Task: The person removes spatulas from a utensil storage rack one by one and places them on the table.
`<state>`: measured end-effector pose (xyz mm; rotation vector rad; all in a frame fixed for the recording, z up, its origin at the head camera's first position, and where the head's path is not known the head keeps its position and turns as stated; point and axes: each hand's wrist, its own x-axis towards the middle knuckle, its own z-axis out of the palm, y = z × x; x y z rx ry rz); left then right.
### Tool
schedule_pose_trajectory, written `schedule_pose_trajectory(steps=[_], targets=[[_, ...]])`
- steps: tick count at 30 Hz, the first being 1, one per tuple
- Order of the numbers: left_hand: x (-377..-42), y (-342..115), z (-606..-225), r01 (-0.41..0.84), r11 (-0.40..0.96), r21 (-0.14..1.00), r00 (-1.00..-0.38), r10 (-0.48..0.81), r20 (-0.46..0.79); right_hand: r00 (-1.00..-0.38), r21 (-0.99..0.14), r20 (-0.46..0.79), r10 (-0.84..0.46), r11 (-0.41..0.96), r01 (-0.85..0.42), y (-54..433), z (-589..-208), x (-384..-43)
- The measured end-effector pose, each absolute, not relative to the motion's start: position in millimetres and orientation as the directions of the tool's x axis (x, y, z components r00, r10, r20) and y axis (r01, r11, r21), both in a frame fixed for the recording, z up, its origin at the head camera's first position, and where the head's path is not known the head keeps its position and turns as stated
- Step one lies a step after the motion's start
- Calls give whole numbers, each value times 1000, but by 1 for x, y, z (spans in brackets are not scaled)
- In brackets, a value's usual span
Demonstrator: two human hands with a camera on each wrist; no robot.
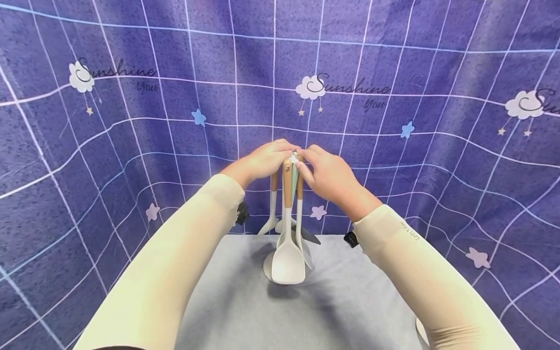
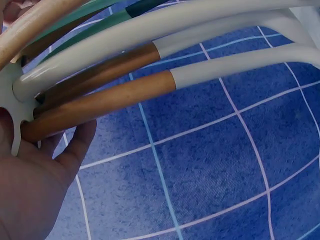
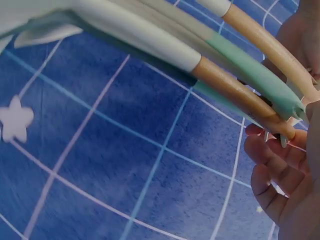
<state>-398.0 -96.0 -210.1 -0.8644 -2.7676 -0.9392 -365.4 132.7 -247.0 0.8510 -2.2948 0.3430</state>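
A white stand with hanging kitchen utensils rises from its round base (image 1: pixel 268 268) in the head view. In front hangs a white turner (image 1: pixel 288 265) with a wooden handle; other wooden-handled utensils and a mint-green handle (image 3: pixel 255 80) hang around it. My left hand (image 1: pixel 269 160) grips the stand's top from the left, its fingers behind a wooden handle (image 2: pixel 100 107) beside the white hub (image 2: pixel 22 112). From the right, my right hand (image 1: pixel 330 175) holds the same top, thumb in front, curled fingers (image 3: pixel 270 170) near a handle's hook end. The hands partly hide the hub.
The stand is on a grey tabletop (image 1: pixel 245 316). A blue-purple grid curtain (image 1: pixel 372 126) hangs close behind it and on both sides. At the lower right, a pale rounded object (image 1: pixel 420 331) is mostly hidden by the right sleeve (image 1: pixel 420 272).
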Motion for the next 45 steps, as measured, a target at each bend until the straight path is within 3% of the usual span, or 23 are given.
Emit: schedule_pose_trajectory(steps=[4,11,26,32,45], targets=[[-398,-94,-209,555,656,512,-827,504,249,-651,-178,643,-402,749,-638,137,-254,-361],[-397,-93,-209,544,644,537,-830,505,235,-645,-398,738,-199,644,-654,136,-278,-349],[-394,-98,-210,510,644,571,-847,491,202,-840,-701,473,-266,464,-542,107,-324,-328],[-394,-99,-208,504,653,565,-849,494,187,-862,-726,428,-273,465,-507,101,-327,-329],[-393,-102,-208,512,649,562,-845,496,197,-785,-598,553,-280,522,-608,90,-329,-334]])
